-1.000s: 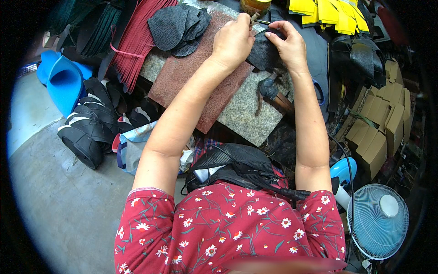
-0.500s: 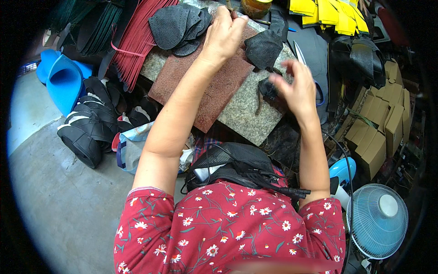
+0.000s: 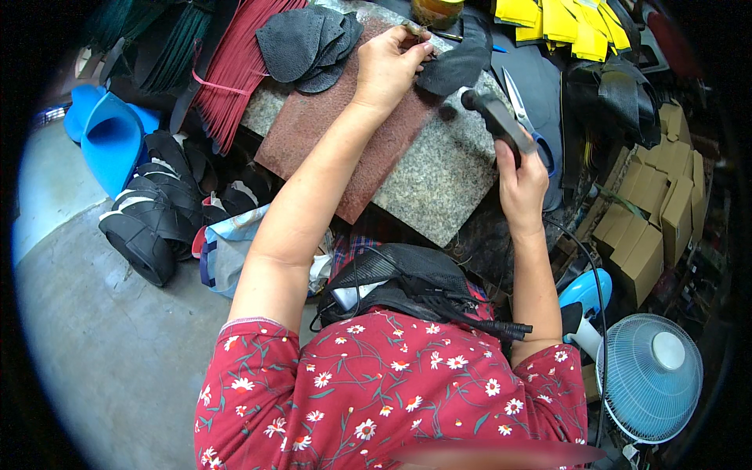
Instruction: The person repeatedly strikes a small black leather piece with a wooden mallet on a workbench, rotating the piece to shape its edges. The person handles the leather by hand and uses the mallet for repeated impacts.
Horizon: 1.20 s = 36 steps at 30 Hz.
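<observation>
My left hand (image 3: 389, 69) is over the far part of the reddish stone slab (image 3: 337, 141), thumb and fingers pinched around something small and brownish that I cannot make out. Right by those fingertips lies a black leather piece (image 3: 457, 69), one edge raised. My right hand (image 3: 523, 182) grips a dark hammer (image 3: 501, 121), slightly blurred, its pale round face pointing toward the leather. Beneath it is a grey speckled stone slab (image 3: 439, 180). To the left of my left hand is a stack of black leather pieces (image 3: 294, 47).
Scissors (image 3: 517, 98) with blue handles lie right of the hammer. A jar (image 3: 437, 12) stands at the far edge. Red strips (image 3: 231, 78) and black slippers (image 3: 145, 227) are on the left; yellow pieces (image 3: 576, 27), cardboard (image 3: 646, 204) and a blue fan (image 3: 650, 380) are on the right.
My right hand, open above the grey slab before, has closed around the hammer and lifted it. My left hand has shifted slightly right and nearer, and the leather piece beside it has changed shape.
</observation>
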{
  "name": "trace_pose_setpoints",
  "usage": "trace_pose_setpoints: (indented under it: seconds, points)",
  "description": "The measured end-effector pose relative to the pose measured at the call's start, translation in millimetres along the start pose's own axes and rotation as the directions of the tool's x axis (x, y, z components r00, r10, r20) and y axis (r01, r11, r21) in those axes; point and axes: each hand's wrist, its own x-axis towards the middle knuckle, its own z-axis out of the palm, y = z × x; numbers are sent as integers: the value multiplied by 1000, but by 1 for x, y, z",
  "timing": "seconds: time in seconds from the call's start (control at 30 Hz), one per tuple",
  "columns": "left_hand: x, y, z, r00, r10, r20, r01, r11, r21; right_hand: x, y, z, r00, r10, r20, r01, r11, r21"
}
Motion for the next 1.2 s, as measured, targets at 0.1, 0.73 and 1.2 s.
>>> trace_pose_setpoints:
  seconds: [0.1, 0.73, 1.2]
  points:
    - [1, 0, -1, 997, 73, 6, -73, 993, 96, 6, -3, 0, 992, 124, 36, -122, 990, -64]
    - [-8, 21, -6, 965, 235, 118, -263, 852, 453, 9, 9, 12, 971, 220, -90, -206, 968, 144]
    - [0, 5, 7, 997, 59, 57, -70, 976, 208, 13, -14, 18, 999, -29, 41, 37, 979, -200]
